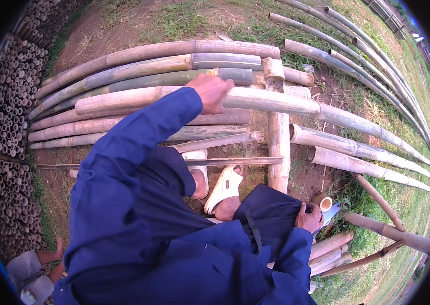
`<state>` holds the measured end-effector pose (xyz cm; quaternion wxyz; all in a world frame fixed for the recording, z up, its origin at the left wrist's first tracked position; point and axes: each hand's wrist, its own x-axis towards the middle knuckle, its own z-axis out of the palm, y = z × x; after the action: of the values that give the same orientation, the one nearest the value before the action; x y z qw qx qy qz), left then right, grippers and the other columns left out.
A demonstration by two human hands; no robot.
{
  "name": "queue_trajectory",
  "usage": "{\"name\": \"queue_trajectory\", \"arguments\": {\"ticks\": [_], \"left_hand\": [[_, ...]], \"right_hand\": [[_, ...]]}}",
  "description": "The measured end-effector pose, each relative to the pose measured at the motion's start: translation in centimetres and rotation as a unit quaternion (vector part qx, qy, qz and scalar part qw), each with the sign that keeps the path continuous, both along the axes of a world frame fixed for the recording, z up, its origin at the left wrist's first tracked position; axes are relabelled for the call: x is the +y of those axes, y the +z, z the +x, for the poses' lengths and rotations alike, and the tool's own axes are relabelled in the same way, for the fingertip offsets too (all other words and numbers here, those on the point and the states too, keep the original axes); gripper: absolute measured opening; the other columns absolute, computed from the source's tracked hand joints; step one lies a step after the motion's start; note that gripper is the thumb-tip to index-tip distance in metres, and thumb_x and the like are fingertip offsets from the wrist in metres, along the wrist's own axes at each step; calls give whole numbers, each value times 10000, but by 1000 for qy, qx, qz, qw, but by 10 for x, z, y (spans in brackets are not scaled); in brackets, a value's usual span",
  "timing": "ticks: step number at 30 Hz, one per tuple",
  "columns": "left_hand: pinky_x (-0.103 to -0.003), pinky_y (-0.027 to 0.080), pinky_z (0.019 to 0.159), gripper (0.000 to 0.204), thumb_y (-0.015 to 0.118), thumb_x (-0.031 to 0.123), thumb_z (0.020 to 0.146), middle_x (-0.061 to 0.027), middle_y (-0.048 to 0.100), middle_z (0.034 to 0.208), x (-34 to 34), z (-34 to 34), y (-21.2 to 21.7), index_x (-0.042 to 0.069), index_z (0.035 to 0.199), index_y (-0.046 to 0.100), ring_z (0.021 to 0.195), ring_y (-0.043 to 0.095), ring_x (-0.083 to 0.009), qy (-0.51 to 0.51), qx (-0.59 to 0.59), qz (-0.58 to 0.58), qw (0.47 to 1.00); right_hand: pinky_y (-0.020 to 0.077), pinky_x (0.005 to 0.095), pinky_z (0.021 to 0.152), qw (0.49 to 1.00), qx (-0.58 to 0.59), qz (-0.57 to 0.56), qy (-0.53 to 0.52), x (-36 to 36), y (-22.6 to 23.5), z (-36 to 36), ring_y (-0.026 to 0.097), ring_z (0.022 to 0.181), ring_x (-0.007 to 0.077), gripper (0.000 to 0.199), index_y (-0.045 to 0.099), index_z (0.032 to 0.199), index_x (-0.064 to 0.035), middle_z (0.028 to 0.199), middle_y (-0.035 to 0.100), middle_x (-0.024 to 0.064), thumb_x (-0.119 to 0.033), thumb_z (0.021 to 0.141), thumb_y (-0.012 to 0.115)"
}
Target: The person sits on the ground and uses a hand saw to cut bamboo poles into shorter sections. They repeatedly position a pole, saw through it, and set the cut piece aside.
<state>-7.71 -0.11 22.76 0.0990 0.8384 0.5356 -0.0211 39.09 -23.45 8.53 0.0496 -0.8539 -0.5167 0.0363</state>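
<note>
- under the left hand (212, 92) lies a long pale bamboo pole (276, 103); the fingers are bent over its top and press on it, but i cannot tell if they close fully around it.
- this pole runs from left of the hand far out to the right of it, across a short upright-lying bamboo piece (278, 137) that serves as a support under it.
- beyond the left hand, more poles (149, 66) lie side by side, some green, some brown; nearer than the hand a few thinner ones and a split strip (235, 161) lie close to the white sandals (223, 189).
- the right hand (309, 218) is low at the right side, well apart from the left one. it seems closed on a small blue-grey thing (331, 212), and i cannot tell what tool it is. just beside it stands a short bamboo stub (323, 202) with a hollow end.
- judgement on handling: the pole looks stiff and rather heavy because of its length, so one end will swing if it is lifted only where the hand is now. the skin seems smooth and dry, maybe a little slippery; a grip near a node ring should hold better. it is round, so it may roll on the support.
- far to the left of both hands, stacked bamboo ends (6, 127) make a wall.
</note>
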Motion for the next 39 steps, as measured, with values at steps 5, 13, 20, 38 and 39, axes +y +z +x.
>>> {"name": "queue_trajectory", "arguments": {"ticks": [5,13,20,38,39], "left_hand": [[-520,531,810,555,857,250,641,-180,702,973,-79,-188,-7,108,1087,559,957,674,-426,72,37,52,995],[-437,393,1152,819,832,135,678,-40,613,1424,-190,-372,-86,260,1415,499,1366,530,-266,372,357,-90,852],[-473,522,946,582,634,-31,836,-146,591,1403,-146,-414,-82,188,1363,523,1219,621,-327,349,279,66,892],[-453,493,1008,697,816,432,795,-158,617,1290,59,197,-115,61,1324,554,1218,594,-327,-23,26,12,999],[-449,482,1021,718,827,425,781,-159,612,1283,64,212,-125,55,1327,543,1223,587,-325,-32,1,33,999]], "right_hand": [[317,500,1136,998,8,58,13,-6,-7,11,630,1133,235,316,694,1099,-140,1111,704,30,-386,902,708],[294,529,1157,997,4,55,58,-5,16,-7,617,1159,239,308,664,1100,-130,1108,687,41,-343,890,737],[214,531,1197,999,-16,-23,27,0,15,-15,588,1215,238,411,664,1180,-120,1175,687,41,-432,914,693],[263,485,1170,999,-18,48,8,6,2,-12,633,1111,235,435,681,1161,-103,1101,719,48,-457,909,701],[263,485,1171,999,-13,46,3,7,3,-12,635,1107,237,433,680,1163,-105,1102,717,47,-450,903,707]]}}
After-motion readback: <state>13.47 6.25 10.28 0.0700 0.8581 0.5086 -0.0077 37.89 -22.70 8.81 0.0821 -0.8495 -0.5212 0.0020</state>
